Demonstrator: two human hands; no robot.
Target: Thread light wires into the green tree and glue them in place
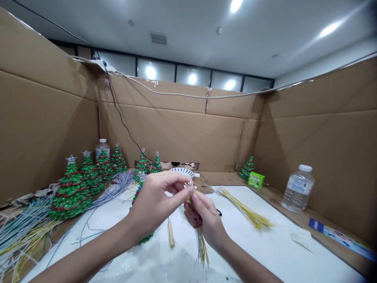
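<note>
Clasping a bundle of yellow and whitish wires [202,245] in the right hand [207,218], just below its head, and seemingly adjusting the white beaded tips [192,184] with the thumb and fingers of the left hand [157,202]. Holding both hands close together above the white counter [235,251], near its middle, and so supporting the bundle in the air. Hiding part of the cluster behind the left fingers, thus not clearly showing whether pinching a single tip or merely touching several. Dangling the loose tails below the right hand, beside but apart from a wooden-handled tool [171,234] lying on the counter.

Probably working best by gripping the stems near the head, firmly enough for preventing slips yet lightly enough for turning the bundle. Ideally handling only a few tips at a time, nudging rather than tugging, and easing the right thumb only while steadying from the left. Likely risking bent stems by squeezing too hard, and tangles by crossing the tails. Also minding the green tree figure [137,192], partly hidden behind the left hand, and leaving undisturbed the second bundle [250,212], lying apart to the right.
</note>
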